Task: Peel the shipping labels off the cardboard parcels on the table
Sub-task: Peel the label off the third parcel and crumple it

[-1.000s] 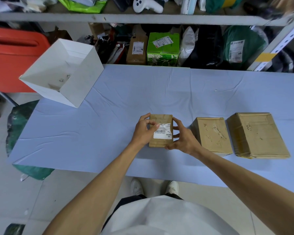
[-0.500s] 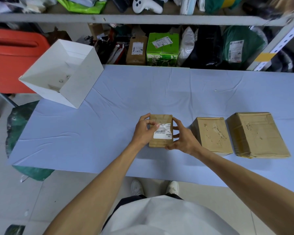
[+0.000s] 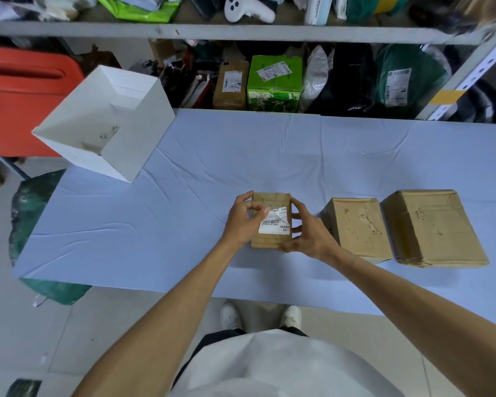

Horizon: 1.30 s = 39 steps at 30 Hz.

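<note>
Parcels sit in a row along the near side of the table (image 3: 184,224), which has a blue-grey cloth on top. Small parcel (image 3: 270,199) is leftmost in the row, near centre, with a hand on each side. Left hand (image 3: 241,220): thumb and forefinger pinching the far-left corner of the label (image 3: 278,226), which curls up off the cardboard; rest of it lies flat on the top face, barcode and "MXRC 03" readable. Right hand (image 3: 309,236): fingers curled round the parcel's right side, thumb at the near-right corner. Middle parcel (image 3: 358,227) is just right of that hand, large parcel (image 3: 433,224) close beside it further right; both tops show torn patches. White box (image 3: 106,124), open and tilted, sits at the far-left table corner. Cluttered shelf (image 3: 241,31) runs along the far side.
</note>
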Tool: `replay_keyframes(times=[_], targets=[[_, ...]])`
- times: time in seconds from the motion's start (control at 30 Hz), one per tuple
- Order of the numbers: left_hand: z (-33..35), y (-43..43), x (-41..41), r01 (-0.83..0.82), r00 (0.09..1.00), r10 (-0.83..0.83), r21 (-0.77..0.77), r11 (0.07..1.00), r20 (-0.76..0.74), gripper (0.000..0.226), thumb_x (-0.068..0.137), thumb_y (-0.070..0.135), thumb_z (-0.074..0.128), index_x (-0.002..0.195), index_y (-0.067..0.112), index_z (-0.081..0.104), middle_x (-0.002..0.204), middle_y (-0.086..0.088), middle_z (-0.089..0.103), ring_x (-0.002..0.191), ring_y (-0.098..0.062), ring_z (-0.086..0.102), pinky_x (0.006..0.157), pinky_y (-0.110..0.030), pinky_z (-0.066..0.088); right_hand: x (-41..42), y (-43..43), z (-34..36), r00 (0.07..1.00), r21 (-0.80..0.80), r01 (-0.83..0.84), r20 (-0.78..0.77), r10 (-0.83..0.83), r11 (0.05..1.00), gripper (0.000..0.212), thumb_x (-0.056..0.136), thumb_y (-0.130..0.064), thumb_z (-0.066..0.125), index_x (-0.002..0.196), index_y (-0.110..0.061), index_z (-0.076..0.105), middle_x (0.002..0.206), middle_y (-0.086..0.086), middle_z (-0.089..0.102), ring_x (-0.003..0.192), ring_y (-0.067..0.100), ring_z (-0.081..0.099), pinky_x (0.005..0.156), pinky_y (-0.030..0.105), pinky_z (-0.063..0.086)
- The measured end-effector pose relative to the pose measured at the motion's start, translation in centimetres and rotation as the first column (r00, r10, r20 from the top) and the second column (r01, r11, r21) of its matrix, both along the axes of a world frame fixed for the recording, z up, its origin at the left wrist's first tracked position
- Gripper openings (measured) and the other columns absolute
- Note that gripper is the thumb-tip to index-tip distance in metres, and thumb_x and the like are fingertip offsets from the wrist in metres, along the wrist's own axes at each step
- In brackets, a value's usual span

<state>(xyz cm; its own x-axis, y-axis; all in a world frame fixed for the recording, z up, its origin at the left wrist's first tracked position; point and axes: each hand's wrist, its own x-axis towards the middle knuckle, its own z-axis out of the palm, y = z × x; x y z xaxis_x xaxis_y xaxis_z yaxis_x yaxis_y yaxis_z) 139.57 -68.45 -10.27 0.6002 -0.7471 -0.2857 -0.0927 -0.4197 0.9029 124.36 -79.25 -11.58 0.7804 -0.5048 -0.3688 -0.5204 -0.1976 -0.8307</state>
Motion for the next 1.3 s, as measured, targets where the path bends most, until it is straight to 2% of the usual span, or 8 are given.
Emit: replay_keyframes(times=[0.47, 0.63, 0.83, 0.97, 1.3], targets=[[0.19, -0.14, -0.04, -0.006, 1.0, 0.006, 0.013, 1.0, -0.004, 0.004, 0.088, 0.02, 0.067, 0.088, 0.016, 0.067, 0.149, 0.002, 0.038, 0.134, -0.02, 0.042, 0.111, -0.039, 0.038, 0.11, -0.18, 0.05, 1.0, 0.007, -0.003, -0.005, 0.003, 1.0, 0.122, 0.061, -0.005, 0.089, 0.151, -0.027, 0.01, 0.136, 0.006, 0.048, 0.097, 0.017, 0.061, 0.061, 0.017, 0.057], [0.38, -0.21, -0.15, -0.005, 1.0, 0.005, 0.011, 1.0, -0.014, 0.004, 0.088, 0.021, 0.067, 0.088, 0.017, 0.066, 0.15, 0.003, 0.038, 0.134, -0.02, 0.042, 0.109, -0.038, 0.041, 0.06, -0.29, -0.07, 1.0, 0.001, 0.002, -0.001, -0.002, 1.0, 0.122, 0.06, -0.004, 0.088, 0.151, -0.026, 0.01, 0.133, 0.004, 0.05, 0.099, 0.013, 0.057, 0.056, 0.01, 0.051], [0.24, -0.34, -0.1, -0.006, 1.0, 0.006, 0.013, 1.0, -0.008, 0.01, 0.088, 0.021, 0.067, 0.091, 0.011, 0.068, 0.15, 0.003, 0.038, 0.134, -0.019, 0.043, 0.11, -0.035, 0.04, 0.19, -0.44, -0.12, 1.0, -0.008, -0.011, -0.012, 0.011, 1.0, 0.123, 0.058, -0.006, 0.09, 0.151, -0.027, 0.012, 0.122, -0.007, 0.048, 0.085, 0.008, 0.063, 0.057, 0.014, 0.054], [0.22, -0.48, -0.08, -0.004, 1.0, 0.004, 0.013, 1.0, -0.009, 0.012, 0.087, 0.021, 0.068, 0.092, 0.009, 0.068, 0.15, 0.003, 0.038, 0.134, -0.019, 0.043, 0.11, -0.035, 0.039, 0.12, -0.59, -0.28, 1.0, -0.022, -0.024, -0.004, 0.024, 0.999, 0.119, 0.058, -0.004, 0.089, 0.15, -0.029, 0.017, 0.115, -0.012, 0.051, 0.081, 0.004, 0.064, 0.056, 0.013, 0.052], [0.14, -0.7, 0.01, -0.01, 0.999, 0.011, 0.015, 1.0, -0.037, 0.011, 0.087, 0.022, 0.068, 0.091, 0.011, 0.068, 0.15, 0.003, 0.037, 0.135, -0.019, 0.042, 0.112, -0.038, 0.037, 0.33, -0.82, -0.4, 0.998, -0.046, -0.052, -0.034, 0.051, 0.998, 0.122, 0.063, -0.004, 0.086, 0.153, -0.019, 0.005, 0.117, -0.012, 0.05, 0.08, 0.004, 0.062, 0.056, 0.006, 0.048]])
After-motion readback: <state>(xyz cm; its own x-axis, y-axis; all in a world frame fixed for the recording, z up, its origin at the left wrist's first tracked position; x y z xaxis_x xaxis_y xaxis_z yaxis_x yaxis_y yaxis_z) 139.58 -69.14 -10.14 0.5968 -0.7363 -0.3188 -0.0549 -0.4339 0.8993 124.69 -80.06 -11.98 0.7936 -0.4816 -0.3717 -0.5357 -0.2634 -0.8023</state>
